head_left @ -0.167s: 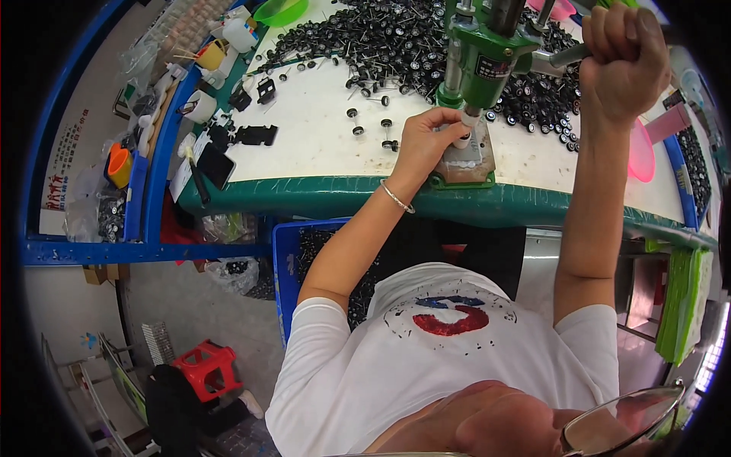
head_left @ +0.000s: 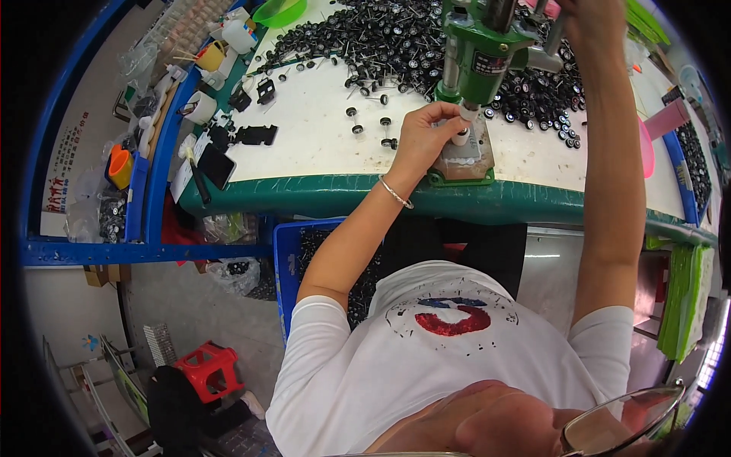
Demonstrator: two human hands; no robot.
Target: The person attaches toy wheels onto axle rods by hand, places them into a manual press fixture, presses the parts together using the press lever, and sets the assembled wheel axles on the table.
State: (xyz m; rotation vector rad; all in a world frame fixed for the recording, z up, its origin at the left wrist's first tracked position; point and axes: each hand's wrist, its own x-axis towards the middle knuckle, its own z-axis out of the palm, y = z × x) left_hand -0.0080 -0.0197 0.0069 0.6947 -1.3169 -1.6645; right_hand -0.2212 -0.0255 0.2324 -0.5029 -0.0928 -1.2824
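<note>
My left hand (head_left: 426,135) is at the green hand press (head_left: 474,68), thumb and fingertips pinched just under its white ram tip. Between them is a small dark-and-white part (head_left: 462,134), seemingly a toy wheel on its axle; the fingers hide most of it. Beneath sits the metal base plate (head_left: 462,161) of the press. My right hand (head_left: 592,30) is raised at the top edge, closed around the press lever (head_left: 556,38), its fingers partly cut off. Loose wheel-and-axle pairs (head_left: 352,120) lie left of my left hand.
A big heap of black wheels on axles (head_left: 388,42) covers the table's far part. Black plastic parts (head_left: 256,135) and a phone (head_left: 216,165) lie at left. A green bowl (head_left: 280,11) stands at the back, a blue bin (head_left: 285,266) below the table's green edge.
My right hand has moved up and away with the lever, partly out of view. My left hand stays at the press, almost unmoved.
</note>
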